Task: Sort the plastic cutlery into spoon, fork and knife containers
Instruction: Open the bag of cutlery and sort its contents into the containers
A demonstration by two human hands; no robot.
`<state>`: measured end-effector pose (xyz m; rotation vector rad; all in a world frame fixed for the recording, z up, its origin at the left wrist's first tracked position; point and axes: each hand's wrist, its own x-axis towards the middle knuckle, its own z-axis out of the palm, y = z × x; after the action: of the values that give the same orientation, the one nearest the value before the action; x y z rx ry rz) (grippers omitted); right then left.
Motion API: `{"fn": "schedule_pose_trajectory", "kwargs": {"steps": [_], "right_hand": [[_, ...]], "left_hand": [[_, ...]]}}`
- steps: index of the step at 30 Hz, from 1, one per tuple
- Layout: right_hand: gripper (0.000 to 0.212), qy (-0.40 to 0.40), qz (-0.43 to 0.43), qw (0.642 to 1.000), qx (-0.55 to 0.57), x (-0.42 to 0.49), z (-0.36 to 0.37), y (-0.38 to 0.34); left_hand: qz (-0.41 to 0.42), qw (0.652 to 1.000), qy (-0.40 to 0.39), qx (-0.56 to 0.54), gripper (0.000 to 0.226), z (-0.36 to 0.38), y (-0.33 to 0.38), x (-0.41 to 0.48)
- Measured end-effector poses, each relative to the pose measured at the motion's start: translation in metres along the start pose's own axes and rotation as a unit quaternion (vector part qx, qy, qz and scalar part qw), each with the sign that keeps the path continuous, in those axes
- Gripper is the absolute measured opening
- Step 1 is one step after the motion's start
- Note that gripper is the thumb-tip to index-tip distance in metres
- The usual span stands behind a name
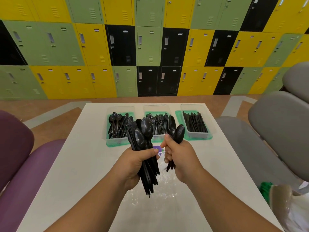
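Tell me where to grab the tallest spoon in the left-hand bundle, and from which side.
Pinch the tallest spoon by the sides of its bowl, coming from above and the right. The bowl stands clear above the bundle, while the left hand grips its handle, buried among the others.

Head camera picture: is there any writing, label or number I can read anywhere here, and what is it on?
No text can be read for certain.
Small label plates on the locker doors: too small and blurred to read.
Purple printed patch on the clear plastic wrapper: it shows some light lettering, but this is partly hidden and blurred, so not readable.
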<state>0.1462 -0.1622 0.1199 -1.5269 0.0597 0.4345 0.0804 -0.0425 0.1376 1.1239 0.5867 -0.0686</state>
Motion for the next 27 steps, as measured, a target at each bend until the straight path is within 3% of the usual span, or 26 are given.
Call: {"fn": "schedule_pose_trajectory", "kwargs": {"steps": [4, 10, 14, 20, 27], "right_hand": [[0.017, -0.031, -0.018, 0.999, -0.01, -0.004, 0.003, -0.004], [0.03, -0.051, -0.084, 0.991, -0.09, -0.01, 0.019, -0.006], [0.024, -0.051, -0.071, 0.993, -0.074, -0.01, 0.014, -0.007], [0.024, -0.053, -0.031, 0.998, -0.011, -0.005, 0.012, -0.005], [0.029, 0.009, -0.031, 0.999, 0.008, -0.002, 0.008, -0.009]], "left_hand": [[0.023, 0.999, -0.015, 0.023, 0.012, -0.001, 0.001, -0.002], [0.083, 0.991, -0.066, 0.085, 0.022, 0.001, -0.001, -0.008], [0.086, 0.99, -0.103, 0.044, 0.023, 0.0, 0.002, -0.012], [0.059, 0.996, -0.066, -0.014, 0.013, 0.0, 0.001, -0.011], [0.046, 0.997, -0.047, 0.041, 0.013, 0.001, 0.001, -0.008]]}}
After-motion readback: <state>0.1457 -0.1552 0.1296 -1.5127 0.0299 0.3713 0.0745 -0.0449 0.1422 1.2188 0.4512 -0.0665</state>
